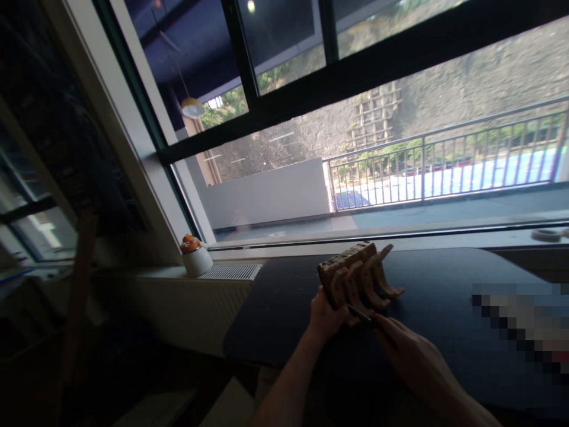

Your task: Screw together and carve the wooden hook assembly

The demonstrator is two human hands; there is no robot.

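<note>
A brown wooden piece [359,274], a rough block with several curved prongs sticking out of one side, is tilted over the dark table. My left hand [326,317] is closed on its lower left end. From the right, my right hand [406,347] pinches a slim dark tool [359,314], like a pen or a thin blade; its exact kind is too small to tell. The tool points left, its tip close to the lowest prong and my left thumb. Whether it touches the wood I cannot make out.
Under the hands is a dark table [280,308] with rounded corners, against a windowsill. A white pot with an orange top [197,258] stands left, beside a radiator [231,272]. A roll of tape or similar ring [546,235] lies on the sill. A pixelated patch covers the table's right side.
</note>
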